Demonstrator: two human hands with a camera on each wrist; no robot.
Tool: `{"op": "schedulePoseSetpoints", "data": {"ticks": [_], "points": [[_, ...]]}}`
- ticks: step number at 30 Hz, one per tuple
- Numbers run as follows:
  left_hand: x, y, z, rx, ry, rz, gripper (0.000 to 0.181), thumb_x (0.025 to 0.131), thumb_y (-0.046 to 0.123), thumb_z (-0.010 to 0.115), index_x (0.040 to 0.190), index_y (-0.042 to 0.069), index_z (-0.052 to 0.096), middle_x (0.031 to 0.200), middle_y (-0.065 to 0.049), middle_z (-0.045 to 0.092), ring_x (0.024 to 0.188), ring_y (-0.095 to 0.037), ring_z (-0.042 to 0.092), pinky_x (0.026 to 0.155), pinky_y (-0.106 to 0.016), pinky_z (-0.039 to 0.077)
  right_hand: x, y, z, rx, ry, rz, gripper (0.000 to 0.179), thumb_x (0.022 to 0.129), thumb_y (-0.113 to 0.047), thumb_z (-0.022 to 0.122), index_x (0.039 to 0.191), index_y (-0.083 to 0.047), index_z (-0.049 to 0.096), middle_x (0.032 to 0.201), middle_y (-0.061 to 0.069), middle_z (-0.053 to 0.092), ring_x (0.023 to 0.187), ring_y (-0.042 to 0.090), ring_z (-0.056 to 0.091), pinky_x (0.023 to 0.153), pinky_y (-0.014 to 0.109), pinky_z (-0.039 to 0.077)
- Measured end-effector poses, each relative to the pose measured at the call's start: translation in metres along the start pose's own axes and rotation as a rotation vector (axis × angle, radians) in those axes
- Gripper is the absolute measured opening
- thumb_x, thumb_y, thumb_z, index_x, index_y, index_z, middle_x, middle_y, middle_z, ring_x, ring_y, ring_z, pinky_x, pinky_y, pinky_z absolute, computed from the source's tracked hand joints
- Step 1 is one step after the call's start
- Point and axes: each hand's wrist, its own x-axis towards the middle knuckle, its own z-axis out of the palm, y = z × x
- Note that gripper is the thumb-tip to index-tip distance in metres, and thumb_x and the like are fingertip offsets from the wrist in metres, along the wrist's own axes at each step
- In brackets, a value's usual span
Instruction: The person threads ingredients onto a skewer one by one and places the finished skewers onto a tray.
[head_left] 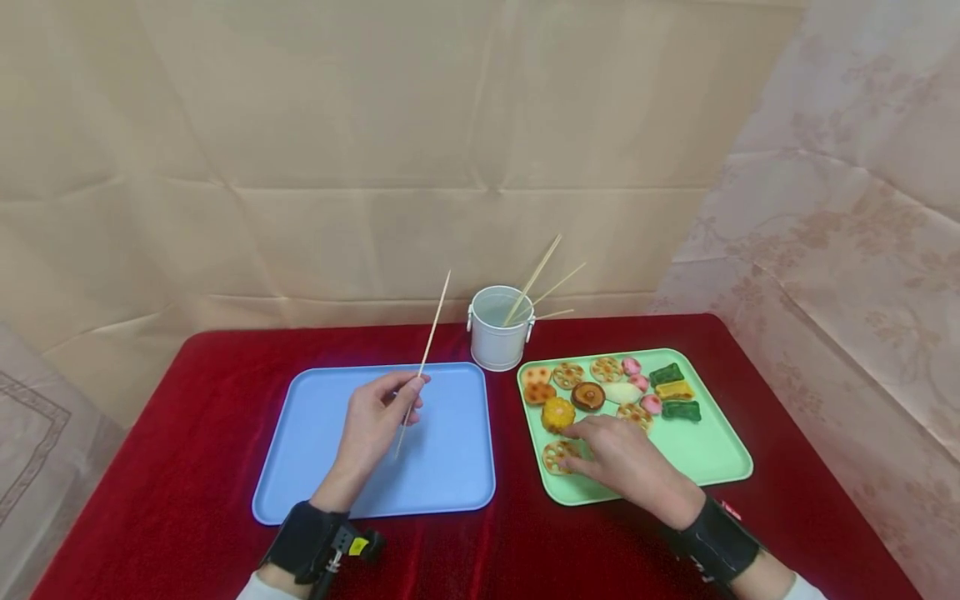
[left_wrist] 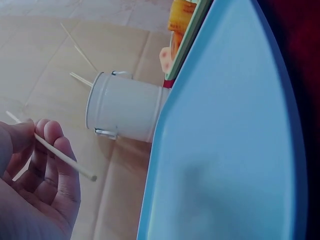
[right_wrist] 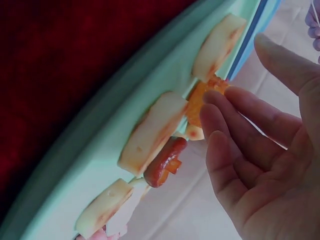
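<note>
My left hand (head_left: 378, 423) pinches a thin wooden skewer (head_left: 437, 319) between thumb and fingers, over the blue tray (head_left: 307, 437). The skewer stands at a slant, its upper tip leaning right. In the left wrist view its blunt end sticks out past the fingers. Above the near left part of the green tray (head_left: 708, 454) is my right hand (head_left: 626, 458), thumb and fingers apart, holding nothing. Nearest to it are a lotus root slice (head_left: 557, 458) and a yellow corn piece (head_left: 557, 412). In the right wrist view the fingertips overlap the corn (right_wrist: 196, 102); contact is unclear.
A white bucket (head_left: 497, 340) with several skewers leaning right stands behind the trays. The green tray also bears a brown mushroom (head_left: 588, 396), more lotus slices (head_left: 606, 368), pink pieces (head_left: 651, 405) and green pieces (head_left: 681, 410). Red cloth (head_left: 187, 450) covers the table.
</note>
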Motion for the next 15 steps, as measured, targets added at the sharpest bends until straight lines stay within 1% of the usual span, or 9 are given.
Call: {"op": "schedulePoseSetpoints", "data": {"ticks": [3, 7, 12, 15], "points": [[0.0001, -0.0010, -0.0004, 0.032, -0.005, -0.001, 0.021, 0.100, 0.014, 0.070, 0.118, 0.006, 0.076, 0.088, -0.021, 0.069, 0.068, -0.019, 0.064, 0.066, -0.023, 0.055, -0.0009, -0.0010, 0.0025, 0.018, -0.043, 0.029, 0.040, 0.080, -0.036, 0.089, 0.105, -0.008, 0.078, 0.093, -0.001, 0.075, 0.084, 0.017, 0.070, 0.071, 0.036, 0.056], [-0.0006, -0.0017, -0.0012, 0.052, -0.018, -0.012, 0.021, 0.101, 0.016, 0.069, 0.118, 0.008, 0.077, 0.087, -0.021, 0.069, 0.068, -0.018, 0.064, 0.065, -0.024, 0.055, -0.0015, -0.0021, 0.0055, 0.022, -0.068, 0.024, 0.041, 0.079, -0.036, 0.090, 0.107, -0.008, 0.077, 0.093, -0.002, 0.074, 0.085, 0.016, 0.068, 0.073, 0.036, 0.055], [-0.0010, -0.0039, -0.0027, 0.047, -0.027, -0.015, 0.020, 0.100, 0.017, 0.070, 0.117, 0.008, 0.077, 0.086, -0.019, 0.068, 0.068, -0.018, 0.062, 0.064, -0.024, 0.054, -0.0029, -0.0022, 0.0089, 0.002, -0.045, -0.025, 0.041, 0.078, -0.032, 0.091, 0.107, -0.008, 0.075, 0.092, -0.002, 0.070, 0.083, 0.014, 0.064, 0.071, 0.035, 0.053], [-0.0007, -0.0051, -0.0039, 0.047, -0.036, -0.008, 0.021, 0.100, 0.018, 0.070, 0.117, 0.008, 0.078, 0.086, -0.019, 0.068, 0.069, -0.018, 0.063, 0.065, -0.023, 0.054, -0.0035, -0.0020, 0.0098, -0.004, -0.018, -0.039, 0.041, 0.077, -0.030, 0.091, 0.106, -0.007, 0.074, 0.091, -0.002, 0.065, 0.078, 0.012, 0.059, 0.066, 0.031, 0.051]]}}
